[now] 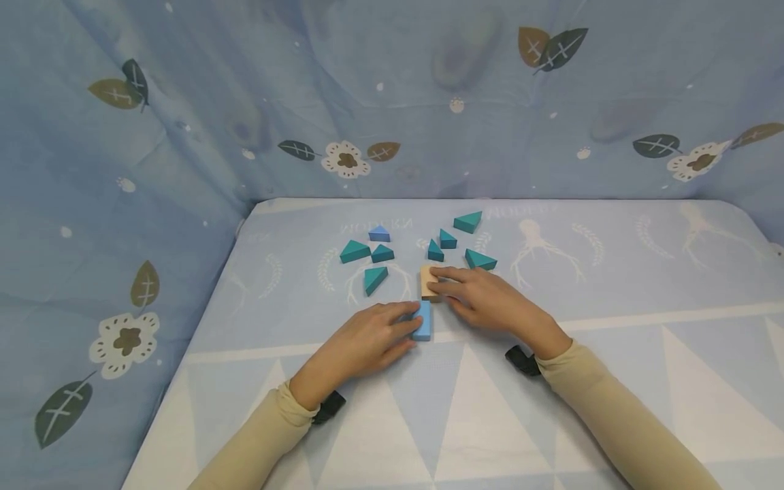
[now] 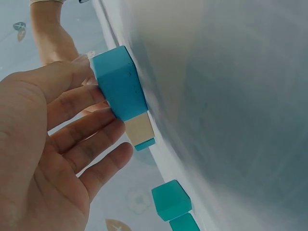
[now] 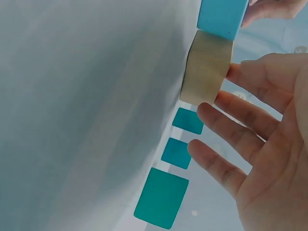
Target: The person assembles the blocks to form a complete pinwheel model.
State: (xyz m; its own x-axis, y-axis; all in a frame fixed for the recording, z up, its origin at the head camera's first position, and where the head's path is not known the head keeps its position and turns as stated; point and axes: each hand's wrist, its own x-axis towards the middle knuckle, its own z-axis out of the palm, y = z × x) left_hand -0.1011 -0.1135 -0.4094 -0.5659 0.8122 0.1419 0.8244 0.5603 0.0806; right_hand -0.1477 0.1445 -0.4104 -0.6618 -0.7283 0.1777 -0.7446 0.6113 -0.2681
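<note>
My left hand (image 1: 372,338) rests its fingertips on a light blue rectangular block (image 1: 423,322), from its left side. The fingers are spread and only slightly bent in the left wrist view, along one edge of this block (image 2: 119,84). At its far end is a natural wood block (image 1: 427,279), nearly in line with it; the two meet in the right wrist view. Fingertips of my right hand (image 1: 484,299) touch the wood block (image 3: 207,70) from the right, its fingers loosely extended. Part of each block is covered by fingers.
Teal triangular blocks lie beyond both hands: several at the left, such as one (image 1: 376,280), near a blue triangle (image 1: 380,234), and several at the right, such as one (image 1: 468,222). Patterned cloth covers the table (image 1: 618,381); a blue curtain (image 1: 416,82) hangs behind.
</note>
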